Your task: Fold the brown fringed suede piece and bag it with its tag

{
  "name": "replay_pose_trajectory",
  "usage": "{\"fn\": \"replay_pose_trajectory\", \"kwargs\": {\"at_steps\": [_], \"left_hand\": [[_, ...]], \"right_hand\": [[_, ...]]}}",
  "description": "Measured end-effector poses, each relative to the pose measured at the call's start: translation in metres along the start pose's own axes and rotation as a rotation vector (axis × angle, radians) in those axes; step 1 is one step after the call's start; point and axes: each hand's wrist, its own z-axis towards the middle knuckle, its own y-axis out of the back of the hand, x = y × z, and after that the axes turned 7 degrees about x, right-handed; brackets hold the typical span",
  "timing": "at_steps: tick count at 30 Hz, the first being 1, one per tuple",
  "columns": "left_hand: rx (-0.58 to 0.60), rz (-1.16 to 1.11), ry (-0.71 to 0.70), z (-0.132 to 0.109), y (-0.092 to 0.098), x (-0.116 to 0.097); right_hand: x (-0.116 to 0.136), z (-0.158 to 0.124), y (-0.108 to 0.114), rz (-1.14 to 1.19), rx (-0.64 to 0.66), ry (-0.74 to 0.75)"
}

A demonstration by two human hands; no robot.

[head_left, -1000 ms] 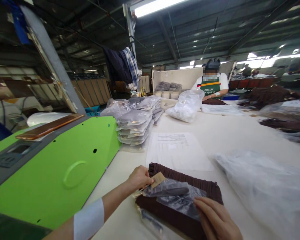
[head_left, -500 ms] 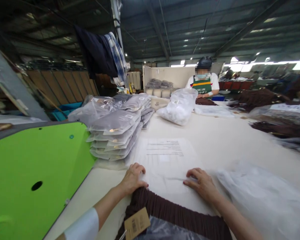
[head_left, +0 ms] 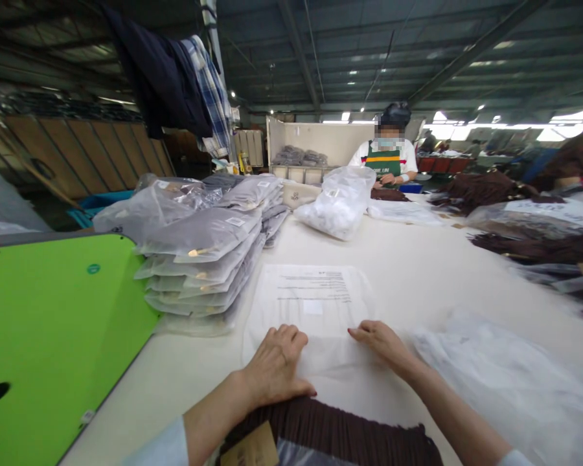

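Note:
A flat translucent plastic bag (head_left: 311, 307) with printed lines and a small white label lies on the table in front of me. My left hand (head_left: 278, 366) rests on its near left part, thumb stretched apart from the bent fingers. At the bag's near right edge, my right hand (head_left: 381, 343) has its thumb and fingers pressed together on the plastic. Close to me, below both hands, is a dark brown gathered garment (head_left: 350, 421) with a cardboard tag (head_left: 250, 446) and some clear plastic on it; its lower part is out of frame.
Bagged grey garments (head_left: 208, 236) are stacked at the left, beside a green panel (head_left: 63, 323). Loose clear bags (head_left: 505, 369) lie at the right. A full white plastic bag (head_left: 337, 200) stands farther back, near a co-worker (head_left: 386, 155). Brown garments (head_left: 486, 188) are piled at the far right.
My left hand has moved right and inward over the bag. My right hand's fingers have closed together at the bag's edge. The view has shifted slightly.

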Motion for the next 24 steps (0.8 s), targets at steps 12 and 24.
{"fn": "replay_pose_trajectory", "kwargs": {"at_steps": [12,24], "left_hand": [[-0.069,0.297,-0.047,0.024,-0.015,-0.032],[-0.006,0.286,0.022,0.042,0.002,-0.035]], "right_hand": [[0.013,-0.009,0.017,0.142,-0.005,-0.085],[0.006,-0.020,0.025,0.055,-0.097,0.006]]}}
